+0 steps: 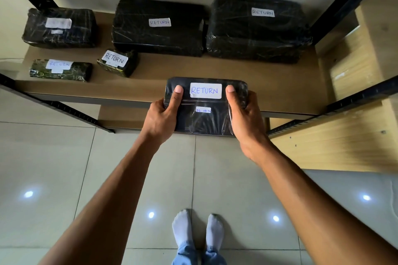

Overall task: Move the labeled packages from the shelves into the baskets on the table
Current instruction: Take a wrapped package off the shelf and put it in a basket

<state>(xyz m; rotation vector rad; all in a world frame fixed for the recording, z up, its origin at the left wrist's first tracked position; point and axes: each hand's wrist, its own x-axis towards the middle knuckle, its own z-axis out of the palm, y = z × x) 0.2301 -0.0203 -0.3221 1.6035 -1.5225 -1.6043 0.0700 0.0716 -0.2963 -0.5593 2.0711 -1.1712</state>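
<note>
While both hands clamp it from the sides, the held package (pixel 204 122) sits level at the front lip of the shelf (pixel 193 69). My left hand (pixel 160 118) wraps its left end, thumb flat on top beside the RETURN label (pixel 205 90); my right hand (pixel 245 118) grips the right end the same way. Its long axis runs left to right between my palms, label upward, lettering upright toward me, date sticker (pixel 203 110) nearer me. Whether it rests on the board I cannot tell. Farther back lie the tilted small package (pixel 117 62), the flat small package (pixel 60 70), the medium package (pixel 60 28) and two large packages (pixel 158 26) side by side.
</note>
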